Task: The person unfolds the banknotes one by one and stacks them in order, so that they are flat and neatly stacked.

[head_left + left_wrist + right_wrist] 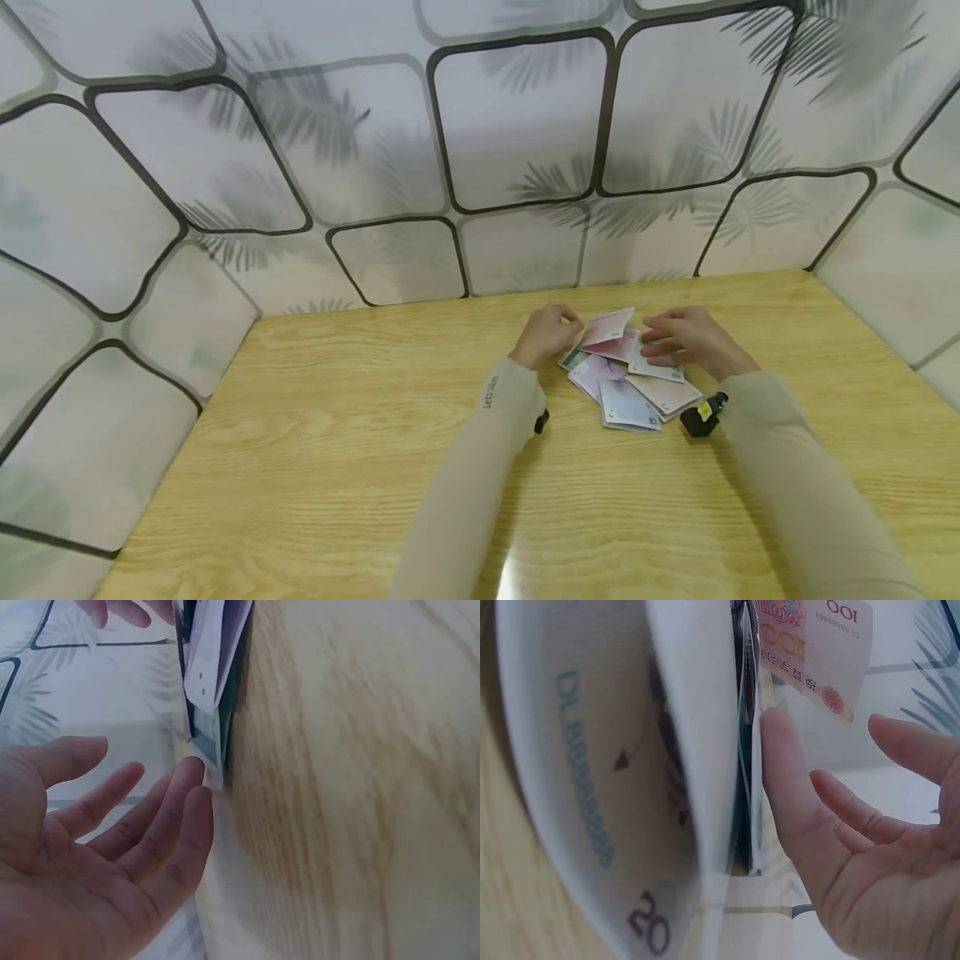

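Note:
A heap of folded paper banknotes lies on the table between both hands. On top a red 100 banknote [609, 327] sticks up, its printed face showing in the right wrist view. Around it are a blue banknote [628, 406], a purple banknote [592, 372], a green banknote [208, 733] and a brownish 20 banknote [585, 765]. My left hand [547, 335] hovers at the heap's left edge, fingers loosely bent, nothing held. Over the heap's right side is my right hand [696, 340], its thumb and fingers apart, with one fingertip close to a note's edge; contact is unclear.
The heap lies on a wood-grain table [322, 450]. Behind and beside the table stand walls with a stone-and-leaf pattern [517, 125]. A small black wrist camera [699, 422] sits under the right wrist, near the notes.

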Available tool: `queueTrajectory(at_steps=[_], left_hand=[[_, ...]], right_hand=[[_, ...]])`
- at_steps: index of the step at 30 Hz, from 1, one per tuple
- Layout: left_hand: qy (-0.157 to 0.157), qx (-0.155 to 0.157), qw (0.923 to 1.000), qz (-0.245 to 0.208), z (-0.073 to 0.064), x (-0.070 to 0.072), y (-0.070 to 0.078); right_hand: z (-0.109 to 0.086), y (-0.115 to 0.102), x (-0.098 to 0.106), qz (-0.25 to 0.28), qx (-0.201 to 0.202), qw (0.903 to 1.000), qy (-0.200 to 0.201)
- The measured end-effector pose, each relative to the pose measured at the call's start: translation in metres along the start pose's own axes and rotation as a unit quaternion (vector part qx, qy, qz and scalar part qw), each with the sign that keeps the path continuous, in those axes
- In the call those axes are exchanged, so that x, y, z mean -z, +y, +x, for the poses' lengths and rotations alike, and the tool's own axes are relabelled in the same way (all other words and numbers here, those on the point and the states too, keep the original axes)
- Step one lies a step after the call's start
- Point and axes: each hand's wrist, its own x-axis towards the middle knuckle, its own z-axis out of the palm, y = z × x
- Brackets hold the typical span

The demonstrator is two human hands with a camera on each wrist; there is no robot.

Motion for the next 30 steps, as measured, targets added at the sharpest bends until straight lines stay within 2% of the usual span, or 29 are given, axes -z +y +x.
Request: queueTrajectory(at_steps=[4, 8, 14, 18, 25, 30], left_hand=[[0.009, 0.010, 0.9999, 0.001, 0.000, -0.003, -0.001], [0.004, 0.010, 0.9999, -0.010, 0.003, -0.006, -0.001], [0.003, 0.012, 0.9998, -0.018, 0.004, -0.007, -0.002], [0.011, 0.022, 0.9985, -0.049, 0.005, -0.007, -0.005], [0.049, 0.026, 0.9933, -0.101, 0.006, -0.006, -0.009], [0.041, 0.034, 0.9915, -0.118, 0.006, -0.006, -0.008]], right_hand=[[0.002, 0.001, -0.002, 0.010, -0.002, 0.9999, -0.002], [0.002, 0.001, -0.003, 0.016, -0.002, 0.9999, -0.003], [0.004, -0.001, -0.006, 0.004, 0.002, 1.0000, -0.008], [0.003, -0.002, -0.007, 0.006, 0.006, 0.9999, -0.014], [0.004, -0.006, -0.010, 0.019, 0.015, 0.9994, -0.027], [0.006, -0.008, -0.013, 0.024, 0.012, 0.9993, -0.026]])
